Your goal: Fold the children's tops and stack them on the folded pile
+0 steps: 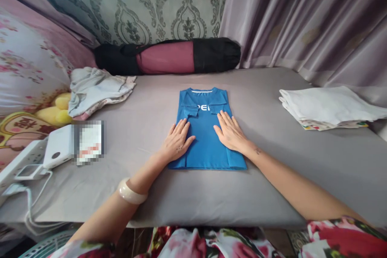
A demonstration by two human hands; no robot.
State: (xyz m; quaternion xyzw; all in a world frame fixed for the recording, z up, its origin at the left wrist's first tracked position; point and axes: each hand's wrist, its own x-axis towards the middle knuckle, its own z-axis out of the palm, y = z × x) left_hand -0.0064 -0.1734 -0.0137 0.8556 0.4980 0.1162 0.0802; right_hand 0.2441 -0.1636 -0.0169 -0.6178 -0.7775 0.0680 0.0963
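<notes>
Resting palm down, our two hands flank the shirt (207,141) at the centre of the frame, the left hand (178,141) on its left edge, the right hand (231,133) on its right. Neither pinches anything: the fingers lie long and fairly close together, the thumbs stand off and point inward across the cloth, toward each other.

What matters most is how the shirt lies between us. Its long axis runs up the frame, from the hem (208,167), nearest us, to the collar (202,91) at the far end. Our hands sit about midway along that line, one on each side, so neither is clearly nearer the middle of the cloth. The right hand's fingertips reach slightly higher in the frame than the left's.

The sleeves (191,111) are turned in over the chest, partly covering the white lettering (203,107). Our fingertips end close by the cuffs; whether they touch them we cannot tell. Toward the hem, folds run along both sides.

Beneath it all is the grey sheet (272,161). Well apart from the shirt, we see white cloths (332,107) at the right of the frame, pale clothes (96,90) at the left, and a long bag (165,58) across the upper middle.
</notes>
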